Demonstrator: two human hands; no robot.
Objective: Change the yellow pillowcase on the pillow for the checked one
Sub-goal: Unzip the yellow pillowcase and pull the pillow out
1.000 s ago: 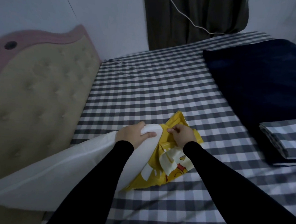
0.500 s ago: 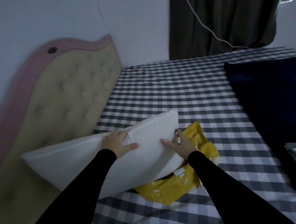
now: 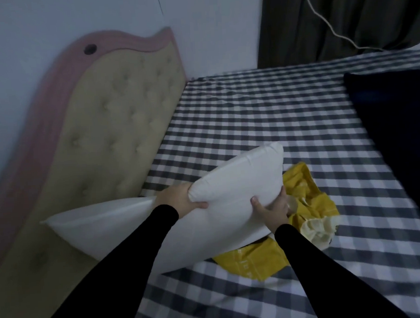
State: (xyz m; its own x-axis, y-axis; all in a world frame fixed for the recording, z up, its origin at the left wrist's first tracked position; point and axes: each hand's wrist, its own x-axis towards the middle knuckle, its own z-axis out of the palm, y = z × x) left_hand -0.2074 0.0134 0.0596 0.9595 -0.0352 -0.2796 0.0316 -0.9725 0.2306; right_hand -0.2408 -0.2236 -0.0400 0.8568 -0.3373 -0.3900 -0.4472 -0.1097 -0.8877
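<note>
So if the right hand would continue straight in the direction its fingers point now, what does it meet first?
The right hand already grips the white pillow, fingers pointing up and away. Straight on, it would press deeper into the pillow. Beyond the pillow only the checked bed sheet shows, though depth is hard to judge.

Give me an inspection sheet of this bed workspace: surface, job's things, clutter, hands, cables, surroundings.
Surface: bed under a grey-and-white checked sheet.
Job's things: bare white pillow, out of its case, held tilted above the bed; yellow pillowcase crumpled on the sheet, partly under the pillow. Checked pillowcase: nothing seen.
Clutter: dark blue blanket at the right edge.
Hands: left hand grips the pillow's edge; right hand grips its right side, thumb on top.
Cables: white cable hangs across the curtain down to the bed.
Surroundings: tufted beige headboard with pink trim on the left, dark curtain, pale wall.
</note>
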